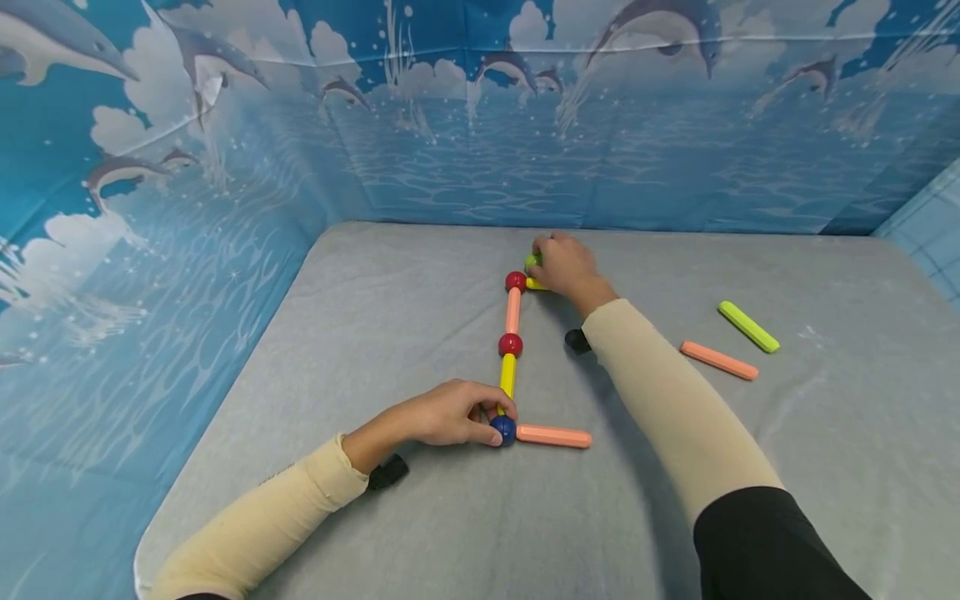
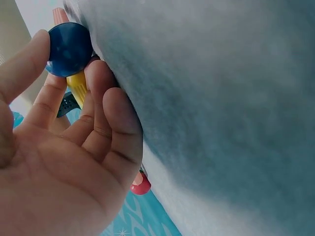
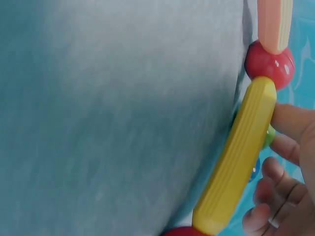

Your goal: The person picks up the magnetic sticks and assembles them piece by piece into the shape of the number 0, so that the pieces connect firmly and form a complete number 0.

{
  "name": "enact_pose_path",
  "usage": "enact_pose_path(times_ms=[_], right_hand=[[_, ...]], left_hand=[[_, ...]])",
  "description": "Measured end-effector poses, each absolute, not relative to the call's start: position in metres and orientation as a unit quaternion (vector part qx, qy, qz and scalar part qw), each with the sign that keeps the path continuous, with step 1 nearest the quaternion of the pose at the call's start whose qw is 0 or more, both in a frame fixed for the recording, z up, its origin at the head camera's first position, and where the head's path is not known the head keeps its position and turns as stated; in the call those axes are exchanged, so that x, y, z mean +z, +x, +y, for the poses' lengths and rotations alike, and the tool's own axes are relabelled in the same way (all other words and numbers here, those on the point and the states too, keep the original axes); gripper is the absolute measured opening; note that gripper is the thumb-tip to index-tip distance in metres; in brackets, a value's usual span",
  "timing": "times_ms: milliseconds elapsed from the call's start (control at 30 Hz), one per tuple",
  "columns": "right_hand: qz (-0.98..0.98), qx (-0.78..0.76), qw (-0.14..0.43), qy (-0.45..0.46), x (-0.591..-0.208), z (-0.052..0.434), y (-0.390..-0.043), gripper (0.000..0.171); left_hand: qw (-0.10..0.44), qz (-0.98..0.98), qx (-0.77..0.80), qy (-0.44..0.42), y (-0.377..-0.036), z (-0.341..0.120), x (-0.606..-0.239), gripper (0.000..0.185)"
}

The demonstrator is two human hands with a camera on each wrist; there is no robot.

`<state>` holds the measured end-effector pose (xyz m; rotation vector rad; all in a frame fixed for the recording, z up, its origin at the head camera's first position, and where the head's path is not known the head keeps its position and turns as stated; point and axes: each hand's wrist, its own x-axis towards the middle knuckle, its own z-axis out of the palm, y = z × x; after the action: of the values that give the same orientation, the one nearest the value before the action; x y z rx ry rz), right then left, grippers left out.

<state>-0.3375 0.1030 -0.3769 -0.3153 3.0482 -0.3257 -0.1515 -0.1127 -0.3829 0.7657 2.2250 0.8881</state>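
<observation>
My left hand [image 1: 453,412] holds a dark blue ball [image 2: 70,49] between thumb and fingers. From that ball a yellow stick [image 1: 508,375] runs away from me and a salmon stick [image 1: 555,437] points right. Beyond the yellow stick come a red ball [image 1: 511,344], another salmon stick [image 1: 513,310] and a far red ball [image 1: 516,282]. At the far end my right hand [image 1: 568,268] pinches a green ball [image 1: 532,261]. Beside it another yellow stick [image 3: 236,157] leads from the far red ball to a third red ball [image 3: 184,232], hidden in the head view.
On the grey cloth-covered table [image 1: 420,300], a lime stick [image 1: 748,327] and a loose salmon stick [image 1: 719,360] lie to the right. In the right wrist view, part of a blue ball [image 3: 255,169] shows behind the yellow stick. A dolphin-print curtain [image 1: 480,150] borders the back and left.
</observation>
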Motion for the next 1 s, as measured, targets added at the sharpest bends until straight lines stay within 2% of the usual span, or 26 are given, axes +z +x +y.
enact_pose_path(times_ms=[433, 567, 667, 833, 1000], right_hand=[[0.984, -0.159, 0.011, -0.079, -0.379, 0.105, -0.339, 0.035], [0.966, -0.242, -0.002, -0.087, -0.370, 0.111, -0.334, 0.036], [0.931, -0.353, -0.009, -0.091, -0.362, 0.117, -0.330, 0.042], [0.865, -0.493, 0.022, -0.092, -0.351, 0.131, -0.319, 0.046], [0.854, -0.505, 0.056, -0.108, -0.343, 0.158, -0.301, 0.040]], left_hand=[[0.302, 0.842, 0.334, 0.296, -0.150, -0.111, -0.383, 0.026], [0.304, 0.845, 0.330, 0.292, -0.150, -0.112, -0.382, 0.026], [0.302, 0.848, 0.327, 0.289, -0.150, -0.112, -0.383, 0.027], [0.298, 0.849, 0.325, 0.291, -0.150, -0.112, -0.384, 0.027], [0.294, 0.847, 0.327, 0.297, -0.149, -0.110, -0.384, 0.026]])
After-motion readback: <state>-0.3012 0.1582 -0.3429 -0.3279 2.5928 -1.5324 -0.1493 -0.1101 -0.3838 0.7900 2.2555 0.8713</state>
